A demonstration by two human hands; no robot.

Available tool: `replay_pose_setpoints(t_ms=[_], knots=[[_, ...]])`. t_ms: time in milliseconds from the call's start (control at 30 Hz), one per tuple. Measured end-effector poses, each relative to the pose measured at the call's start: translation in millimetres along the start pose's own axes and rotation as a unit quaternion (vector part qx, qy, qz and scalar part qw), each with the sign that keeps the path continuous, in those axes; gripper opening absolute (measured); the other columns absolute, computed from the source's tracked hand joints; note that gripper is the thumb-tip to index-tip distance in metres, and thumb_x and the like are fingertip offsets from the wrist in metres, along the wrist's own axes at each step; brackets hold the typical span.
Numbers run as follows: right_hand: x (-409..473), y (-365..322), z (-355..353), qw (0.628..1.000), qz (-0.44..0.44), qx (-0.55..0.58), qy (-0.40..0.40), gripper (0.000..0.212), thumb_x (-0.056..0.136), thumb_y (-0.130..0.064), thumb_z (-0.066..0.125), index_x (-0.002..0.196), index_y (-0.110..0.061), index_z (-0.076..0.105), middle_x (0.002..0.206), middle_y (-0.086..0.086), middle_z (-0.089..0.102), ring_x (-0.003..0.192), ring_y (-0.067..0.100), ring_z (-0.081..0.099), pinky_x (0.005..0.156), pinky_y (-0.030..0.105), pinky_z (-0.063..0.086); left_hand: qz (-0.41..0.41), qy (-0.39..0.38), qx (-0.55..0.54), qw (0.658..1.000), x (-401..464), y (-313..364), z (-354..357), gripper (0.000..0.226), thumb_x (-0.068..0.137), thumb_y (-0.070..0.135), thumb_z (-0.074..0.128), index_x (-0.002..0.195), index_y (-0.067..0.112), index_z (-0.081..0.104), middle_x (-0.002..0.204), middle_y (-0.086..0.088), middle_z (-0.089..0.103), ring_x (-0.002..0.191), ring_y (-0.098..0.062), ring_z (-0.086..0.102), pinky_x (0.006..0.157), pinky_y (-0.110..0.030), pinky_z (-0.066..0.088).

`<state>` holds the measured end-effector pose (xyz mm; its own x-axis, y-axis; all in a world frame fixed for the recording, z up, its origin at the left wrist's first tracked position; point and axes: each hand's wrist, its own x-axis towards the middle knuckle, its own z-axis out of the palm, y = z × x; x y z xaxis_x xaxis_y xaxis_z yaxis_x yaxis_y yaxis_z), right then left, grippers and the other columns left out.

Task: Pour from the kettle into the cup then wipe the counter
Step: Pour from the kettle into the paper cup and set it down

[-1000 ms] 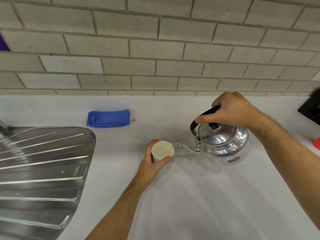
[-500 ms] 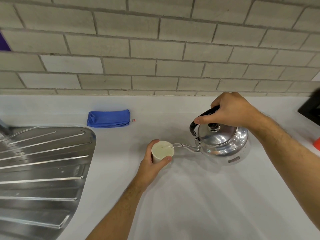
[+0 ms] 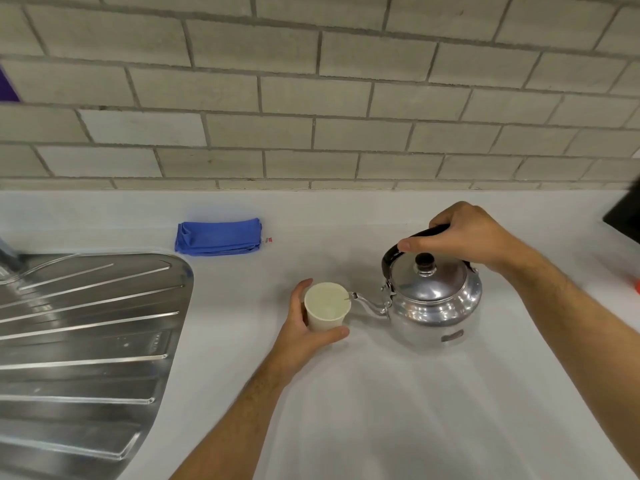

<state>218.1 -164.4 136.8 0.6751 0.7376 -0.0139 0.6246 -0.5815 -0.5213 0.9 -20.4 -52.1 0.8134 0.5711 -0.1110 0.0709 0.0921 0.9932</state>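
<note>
A shiny metal kettle [image 3: 434, 306] stands close to upright on the white counter [image 3: 381, 410], its thin spout tip at the right rim of a small cream paper cup [image 3: 325, 306]. My right hand [image 3: 464, 233] grips the kettle's black handle from above. Wrapped around the cup from the left and front is my left hand [image 3: 301, 336], holding it on the counter. A folded blue cloth [image 3: 218, 236] lies at the back of the counter, left of the cup and apart from both hands.
A steel sink drainboard [image 3: 86, 341] fills the left side. A tiled wall [image 3: 311, 98] rises behind the counter. A dark object [image 3: 623, 216] and a small orange thing [image 3: 636, 285] sit at the right edge.
The kettle has tipped back toward upright, its lid now more level. The spout tip has pulled back from over the cup to its rim. My left hand and the cup have stayed put.
</note>
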Motion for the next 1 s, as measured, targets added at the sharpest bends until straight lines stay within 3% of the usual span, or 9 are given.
replay_pose_setpoints(t_ms=[100,233,333,467,633,900,1000], knots=[[4,13,10,0.997,0.026,0.074,0.007,0.069,0.050,-0.063,0.085,0.042,-0.020,0.031,0.044,-0.006,0.027,0.041,0.011,0.027,0.052,0.029,0.022,0.003,0.003,0.028,1.000,1,-3,-1,0.088,0.063,0.013,0.087,0.129,0.047,0.039,0.114,0.027,0.061,0.106,0.008,0.058,0.081,-0.009,0.048],[12,29,19,0.988,0.048,0.142,0.023,0.066,0.046,-0.064,0.086,0.040,-0.021,0.037,0.043,-0.006,0.028,0.042,0.013,0.029,0.051,0.029,0.026,-0.005,0.011,0.038,0.999,3,-4,-2,0.082,0.067,0.011,0.084,0.130,0.043,0.042,0.119,0.024,0.061,0.109,0.008,0.056,0.083,-0.010,0.048],[22,36,20,0.977,0.061,0.195,0.059,0.078,0.039,-0.068,0.088,0.051,-0.004,0.045,0.050,0.003,0.027,0.049,0.016,0.031,0.057,0.035,0.029,-0.006,0.017,0.047,0.999,3,-6,-2,0.078,0.068,0.012,0.084,0.124,0.048,0.044,0.121,0.024,0.059,0.109,0.009,0.055,0.085,-0.013,0.046],[43,38,15,0.958,0.088,0.242,0.122,0.072,0.034,-0.073,0.086,0.048,-0.018,0.042,0.054,0.004,0.025,0.060,0.023,0.033,0.064,0.039,0.030,-0.003,0.025,0.057,0.998,4,-8,-1,0.076,0.067,0.012,0.084,0.121,0.049,0.046,0.116,0.027,0.061,0.111,0.006,0.056,0.087,-0.011,0.046],[80,44,15,0.937,0.112,0.268,0.195,0.077,0.038,-0.068,0.087,0.040,-0.022,0.025,0.043,-0.009,0.022,0.048,0.015,0.029,0.058,0.035,0.030,0.003,0.027,0.062,0.998,5,-9,0,0.075,0.067,0.013,0.084,0.124,0.044,0.047,0.115,0.026,0.062,0.111,0.004,0.057,0.085,-0.006,0.045],[138,59,20,0.927,0.162,0.259,0.216,0.076,0.037,-0.073,0.084,0.034,-0.019,0.029,0.038,-0.012,0.022,0.036,0.008,0.027,0.053,0.031,0.029,0.007,0.035,0.068,0.997,7,-9,0,0.074,0.068,0.009,0.083,0.123,0.043,0.048,0.115,0.027,0.062,0.109,0.006,0.057,0.081,-0.002,0.042],[152,64,21,0.925,0.167,0.266,0.215,0.076,0.035,-0.073,0.084,0.032,-0.018,0.032,0.037,-0.013,0.025,0.044,0.011,0.033,0.055,0.030,0.033,0.003,0.037,0.070,0.997,7,-8,1,0.074,0.069,0.008,0.083,0.125,0.041,0.047,0.114,0.028,0.062,0.108,0.008,0.057,0.081,-0.002,0.042]])
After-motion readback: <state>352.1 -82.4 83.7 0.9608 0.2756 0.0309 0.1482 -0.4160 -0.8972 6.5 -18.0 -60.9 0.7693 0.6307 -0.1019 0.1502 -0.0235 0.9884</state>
